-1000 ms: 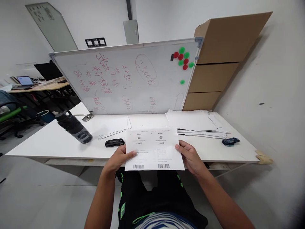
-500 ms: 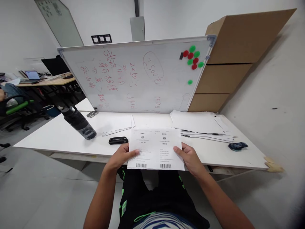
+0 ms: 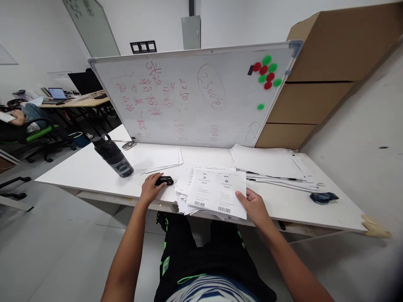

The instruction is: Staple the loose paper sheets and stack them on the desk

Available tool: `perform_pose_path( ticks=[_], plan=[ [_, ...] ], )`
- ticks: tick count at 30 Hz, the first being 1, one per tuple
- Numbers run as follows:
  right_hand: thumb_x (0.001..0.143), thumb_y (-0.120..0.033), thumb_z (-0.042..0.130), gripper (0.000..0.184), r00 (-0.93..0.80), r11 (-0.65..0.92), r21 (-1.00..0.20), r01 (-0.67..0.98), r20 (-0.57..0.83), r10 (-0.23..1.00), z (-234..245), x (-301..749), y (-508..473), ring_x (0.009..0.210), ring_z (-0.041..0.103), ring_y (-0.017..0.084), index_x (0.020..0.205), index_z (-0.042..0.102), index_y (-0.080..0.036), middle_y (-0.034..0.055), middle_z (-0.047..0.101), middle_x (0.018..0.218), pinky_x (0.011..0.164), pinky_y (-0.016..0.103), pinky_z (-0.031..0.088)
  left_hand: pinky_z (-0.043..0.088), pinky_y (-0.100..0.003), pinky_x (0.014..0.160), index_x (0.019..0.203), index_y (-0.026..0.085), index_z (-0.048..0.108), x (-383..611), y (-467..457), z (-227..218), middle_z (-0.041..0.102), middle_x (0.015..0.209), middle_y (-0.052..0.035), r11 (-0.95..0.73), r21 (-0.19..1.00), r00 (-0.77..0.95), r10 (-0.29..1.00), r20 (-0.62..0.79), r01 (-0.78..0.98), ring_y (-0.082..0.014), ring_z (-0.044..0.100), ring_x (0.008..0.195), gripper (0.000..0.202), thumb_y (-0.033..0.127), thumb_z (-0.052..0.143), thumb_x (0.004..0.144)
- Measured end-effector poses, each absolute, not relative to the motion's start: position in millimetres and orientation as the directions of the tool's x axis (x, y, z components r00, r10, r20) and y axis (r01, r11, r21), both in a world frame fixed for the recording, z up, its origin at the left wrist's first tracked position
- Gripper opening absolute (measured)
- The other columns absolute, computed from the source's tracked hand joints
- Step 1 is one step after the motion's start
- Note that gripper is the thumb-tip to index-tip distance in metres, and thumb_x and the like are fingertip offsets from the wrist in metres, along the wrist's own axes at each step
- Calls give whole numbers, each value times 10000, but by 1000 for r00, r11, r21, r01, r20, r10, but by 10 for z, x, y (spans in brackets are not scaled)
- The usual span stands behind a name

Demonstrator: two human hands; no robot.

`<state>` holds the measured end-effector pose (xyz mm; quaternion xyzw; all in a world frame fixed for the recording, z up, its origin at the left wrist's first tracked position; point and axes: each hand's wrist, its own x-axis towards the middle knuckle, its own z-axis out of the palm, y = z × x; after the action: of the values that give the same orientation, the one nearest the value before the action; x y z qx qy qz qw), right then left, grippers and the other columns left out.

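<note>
My left hand is closed around the near end of a black stapler that lies on the white table. Between thumb and fingers, my right hand grips the right edge of a printed sheet with two barcodes along its lower edge. The sheet is held over a loose pile of printed papers, which sticks out on its left and below it. Thumb on top, the fingers of my right hand are partly hidden under the sheet.
A dark water bottle stands at the left. White paper stacks lie back right, near a dark crumpled object. A whiteboard leans along the back, with cardboard boxes behind its right end. Another person sits far left.
My left hand has let go of the printed sheet and moved left onto the stapler. The sheet, now in my right hand alone, is tilted, and the pile beneath it shows.
</note>
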<state>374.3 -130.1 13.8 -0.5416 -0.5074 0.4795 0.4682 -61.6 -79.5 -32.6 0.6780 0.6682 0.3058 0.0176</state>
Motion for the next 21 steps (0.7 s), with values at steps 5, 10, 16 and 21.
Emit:
perform_pose_path(
  ticks=[5, 10, 16, 21],
  plan=[
    [783, -515, 715, 428, -31, -55, -998, 22, -55, 998, 287, 3599, -1173, 956, 708, 288, 1038, 718, -172, 97, 761, 1033, 829, 404, 561, 409, -457, 1065, 1213, 250, 644, -618, -775, -470, 645, 1254, -88, -153, 481, -117, 867, 485, 863, -280, 540, 1225, 401, 403, 616, 844],
    [784, -423, 712, 351, -160, -136, -990, -44, -127, 979, 406, 3248, -857, 833, 730, 264, 1032, 718, -174, 79, 772, 957, 797, 410, 570, 403, -442, 1088, 1248, 239, 616, -572, -791, -489, 622, 1305, -83, -170, 549, -203, 809, 552, 818, -252, 531, 1256, 425, 399, 623, 855],
    [762, -306, 687, 291, -264, -205, -979, -9, -196, 945, 421, 2792, -681, 813, 735, 259, 1020, 712, -174, 82, 775, 946, 757, 389, 579, 412, -410, 1084, 1252, 253, 618, -560, -857, -481, 628, 1292, -70, -153, 604, -263, 797, 543, 782, -243, 552, 1225, 409, 369, 629, 861],
    [769, -292, 650, 362, -252, -138, -990, -9, -132, 959, 450, 2745, -689, 845, 734, 257, 1118, 693, -206, 68, 768, 1011, 760, 383, 581, 401, -417, 1094, 1263, 264, 616, -531, -896, -471, 622, 1307, -63, -127, 620, -297, 792, 534, 775, -247, 538, 1248, 406, 367, 619, 871]
  ],
)
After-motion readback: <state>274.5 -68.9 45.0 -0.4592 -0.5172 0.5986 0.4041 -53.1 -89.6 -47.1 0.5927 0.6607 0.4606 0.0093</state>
